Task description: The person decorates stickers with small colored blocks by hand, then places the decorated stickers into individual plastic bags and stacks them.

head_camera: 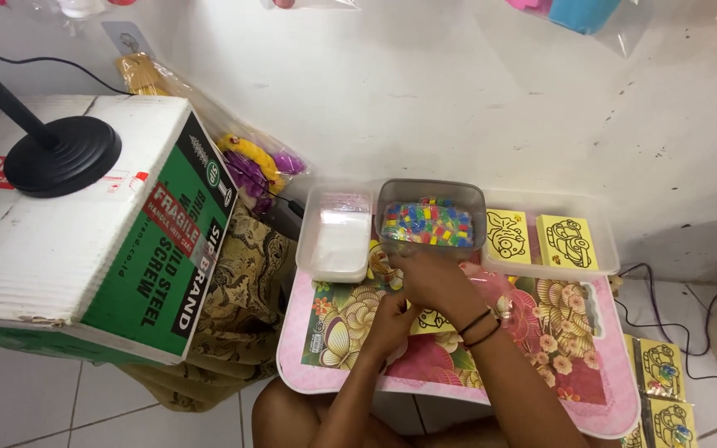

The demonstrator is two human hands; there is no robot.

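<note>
White wall and tiled floor frame a small pink floral counter (541,390) set over the person's lap. Along its far edge stand a tub of white packets (338,232), a clear tub of coloured beads (430,222) and a tray (603,236) with two yellow cards (538,239). Both hands meet just below the bead tub, over another yellow card (430,322) lying flat near the counter's middle. The right hand (431,278), with dark bands at the wrist, curls its fingers down close to the tub's near wall; the left hand (390,319) rests beside the card's left edge, fingers bent.

It looks like a packing or sorting step, with card and beads being brought together; a next move would call for a fine pinch and a steady card.

Fingertips of both hands are hidden, so whether either holds anything I cannot tell. More cards (661,390) lie cut off at the right, and a large carton (85,232) with a black stand (60,153) fills the left.
</note>
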